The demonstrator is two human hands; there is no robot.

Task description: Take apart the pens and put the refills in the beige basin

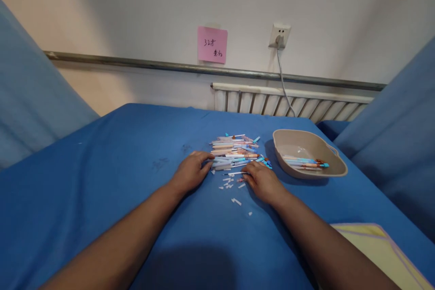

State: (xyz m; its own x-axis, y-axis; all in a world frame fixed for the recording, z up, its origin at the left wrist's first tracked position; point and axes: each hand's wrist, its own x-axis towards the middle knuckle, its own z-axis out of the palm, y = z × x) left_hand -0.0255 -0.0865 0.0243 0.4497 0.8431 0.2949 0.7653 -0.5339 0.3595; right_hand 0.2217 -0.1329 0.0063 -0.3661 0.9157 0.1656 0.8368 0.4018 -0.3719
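Note:
A pile of slim pens [234, 152] in white, blue, peach and brown lies crosswise on the blue cloth. At the pile's left ends rests my left hand [193, 170], its fingers apart and nothing held. My right hand [262, 181] is at the lower right of the pile, fingers bent and closed around one end of a thin white pen [235, 173]. Several small white pieces [228, 183] are scattered just below the pile, and a short white tube [236, 201] lies nearer to me.
A beige basin [280, 145] with several pens [304, 163] stands to the right. A yellow cloth [377, 253] lies at the lower right. Behind are a metal rail [156, 64], a radiator [258, 95] and a plugged-in cable [283, 84]. Blue curtains hang on both sides.

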